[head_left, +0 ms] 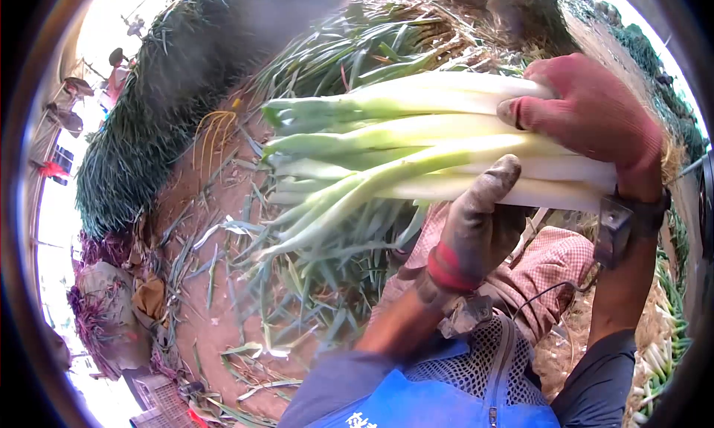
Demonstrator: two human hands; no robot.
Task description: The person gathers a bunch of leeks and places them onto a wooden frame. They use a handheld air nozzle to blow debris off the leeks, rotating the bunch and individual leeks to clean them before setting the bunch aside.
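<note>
A thick bunch of green onions [416,142] lies sideways across the middle of the view, white shanks to the right and green tops to the left. Its green ends look cut, and one onion bends down at the front. My right hand [587,112], in a red glove, closes over the white end from above. From below, my left hand [480,223] grips the near side, its thumb pressed on the shanks; its glove is dark and soiled, with a red cuff. The fingers under the bunch are hidden.
Loose green leaves [320,279] litter the brown ground beneath. A long heap of green onions [149,130] rises at the left, beside bent yellow wires [216,130]. More onions [658,368] lie at the lower right. A person [117,78] is far back left.
</note>
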